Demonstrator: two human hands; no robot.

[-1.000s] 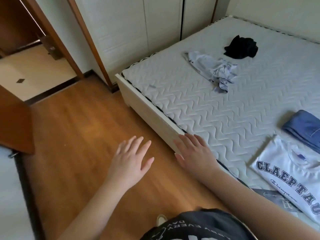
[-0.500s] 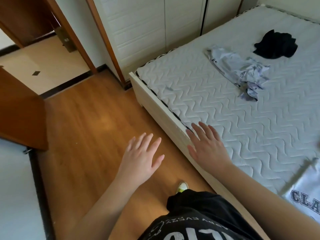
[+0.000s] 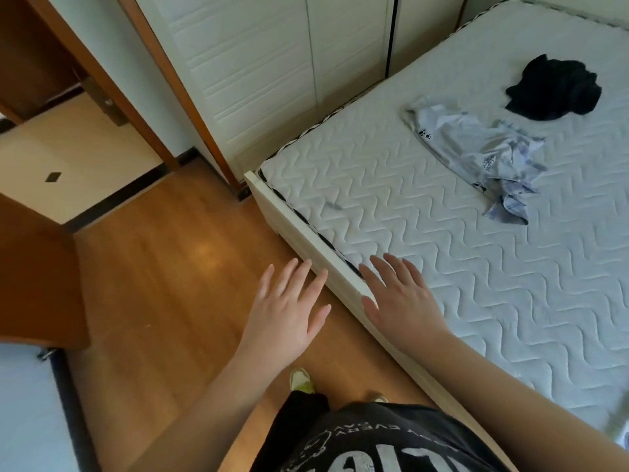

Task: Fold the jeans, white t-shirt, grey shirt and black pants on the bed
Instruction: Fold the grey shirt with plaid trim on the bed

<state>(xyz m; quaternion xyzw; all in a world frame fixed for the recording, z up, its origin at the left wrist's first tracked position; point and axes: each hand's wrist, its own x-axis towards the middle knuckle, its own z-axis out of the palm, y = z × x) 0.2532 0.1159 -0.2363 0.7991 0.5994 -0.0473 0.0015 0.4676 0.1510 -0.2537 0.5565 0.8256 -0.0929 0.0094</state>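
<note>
Head view, looking down from a standing person onto the corner of a bed (image 3: 299,229) and the wooden floor (image 3: 163,267) beside it. The bed's pale frame edge runs diagonally from the corner down toward the lower right, with a quilted white mattress (image 3: 476,301) on top. Beyond the bed's corner stand white wardrobe doors (image 3: 272,63); farther from the bed, an open brown door (image 3: 34,274) and a doorway border the floor. The floor beside the bed frame is a broad strip of bare wood.

The left hand (image 3: 289,308) is held flat over the floor just beside the bed frame, fingers straight and spread, holding nothing. The right hand (image 3: 401,298) is also flat with fingers spread and empty; it lies over the bed's edge, fingertips above the mattress. Whether it touches the bed cannot be told.

The grey shirt (image 3: 476,148) lies crumpled on the mattress, well apart from the right hand, toward the far side of the bed. The black pants (image 3: 558,86) sit in a bunched heap just beyond the shirt, farther still from both hands. A small white patch shows at the bed's lower right edge, too cropped to identify.

The person's dark printed top and a shoe (image 3: 301,379) appear by the bed frame.
</note>
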